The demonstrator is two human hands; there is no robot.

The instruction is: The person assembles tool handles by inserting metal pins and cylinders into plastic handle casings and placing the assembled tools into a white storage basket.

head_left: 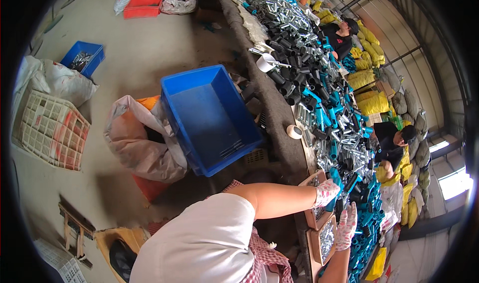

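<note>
My left hand [326, 193], in a white glove with a red pattern, is over the near side of a long heap of parts. Its fingers look closed beside a teal plastic piece [335, 177], but what they hold is partly hidden. Closer to the lower edge, my right hand [346, 229] wears a matching glove. Its fingers are stretched out toward the heap, with nothing visible in them. Beneath my left forearm sits a shallow tray [311, 215] of small metal parts. Another tray [326, 241] of silvery pieces, perhaps screws, lies beside my right hand.
Black, teal and silver tubular parts [319, 83] cover the dark-edged table [273, 113]. A white cup [265, 62] and a round white item [294, 132] lie near its edge. Behind me are a blue bin [172, 108], a sack [134, 155] and a crate [52, 128]. Two people [391, 141] sit opposite.
</note>
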